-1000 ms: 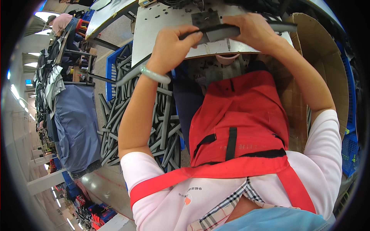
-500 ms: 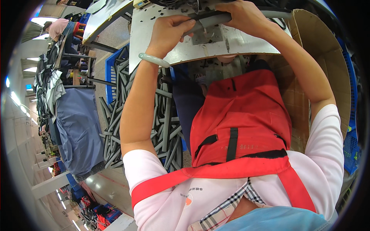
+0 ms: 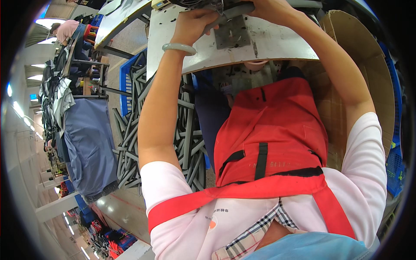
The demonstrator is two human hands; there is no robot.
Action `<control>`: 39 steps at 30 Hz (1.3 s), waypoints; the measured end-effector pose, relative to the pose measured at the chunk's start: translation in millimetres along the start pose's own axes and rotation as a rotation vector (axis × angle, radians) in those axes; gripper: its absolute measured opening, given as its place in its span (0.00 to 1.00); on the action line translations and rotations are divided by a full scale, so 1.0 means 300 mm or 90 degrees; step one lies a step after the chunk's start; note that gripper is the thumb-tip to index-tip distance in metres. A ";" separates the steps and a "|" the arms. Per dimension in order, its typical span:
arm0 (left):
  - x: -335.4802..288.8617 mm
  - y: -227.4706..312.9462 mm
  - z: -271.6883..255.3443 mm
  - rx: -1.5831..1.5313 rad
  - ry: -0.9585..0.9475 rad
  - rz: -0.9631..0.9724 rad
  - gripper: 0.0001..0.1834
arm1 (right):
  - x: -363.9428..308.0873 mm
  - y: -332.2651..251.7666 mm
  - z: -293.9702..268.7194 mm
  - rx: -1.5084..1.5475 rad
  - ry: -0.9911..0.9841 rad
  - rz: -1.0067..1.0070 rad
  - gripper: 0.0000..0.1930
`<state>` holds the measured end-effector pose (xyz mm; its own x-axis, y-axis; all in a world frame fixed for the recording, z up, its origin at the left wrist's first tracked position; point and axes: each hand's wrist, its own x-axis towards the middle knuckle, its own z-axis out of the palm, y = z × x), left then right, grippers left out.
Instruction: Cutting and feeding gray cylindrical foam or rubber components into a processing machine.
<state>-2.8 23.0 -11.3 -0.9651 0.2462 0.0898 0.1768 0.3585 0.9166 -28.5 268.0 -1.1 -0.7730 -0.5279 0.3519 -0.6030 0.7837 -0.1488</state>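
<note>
At the far edge of the white table, both my hands hold one grey foam tube point(image 3: 236, 11). My left hand point(image 3: 196, 25) is closed around its left end, thumb on top. On the tube's right part, my right hand point(image 3: 269, 10) is bent over with its fingers closed; the picture's upper edge cuts it off partly. The tube lies just in front of a machine's dark metal parts point(image 3: 207, 3), of which only the lower bit shows. Below the tube, a square metal plate point(image 3: 232, 34) is set into the tabletop point(image 3: 186, 58).
Many similar grey tubes point(image 3: 186, 134) are heaped at my left, by a blue crate point(image 3: 125, 89). A tall cardboard box point(image 3: 368, 73) stands at my right. Small black scraps dot the table. My red apron point(image 3: 273, 117) covers my lap. Another person point(image 3: 67, 30) sits far left.
Both hands have moved away from me toward the machine, taking the grey tube along. More of the metal plate is uncovered.
</note>
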 end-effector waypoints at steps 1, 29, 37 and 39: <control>-0.009 0.002 0.002 0.034 0.005 0.010 0.13 | -0.033 0.021 -0.003 0.132 0.093 -0.095 0.16; -0.362 0.090 0.032 -0.040 -0.266 -0.045 0.17 | -0.249 -0.201 -0.130 0.336 -0.126 0.022 0.30; -0.257 0.142 0.013 -0.010 -0.146 -0.048 0.13 | -0.207 -0.159 -0.202 0.180 -0.186 -0.057 0.31; -0.229 0.113 -0.003 -0.130 -0.147 -0.068 0.15 | -0.179 -0.165 -0.218 0.223 -0.212 -0.007 0.32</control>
<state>69.4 17.4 13.9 -0.9022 0.4237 -0.0802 0.0120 0.2106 0.9775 55.8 278.8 47.7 -0.7529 -0.6563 0.0491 -0.5975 0.6504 -0.4690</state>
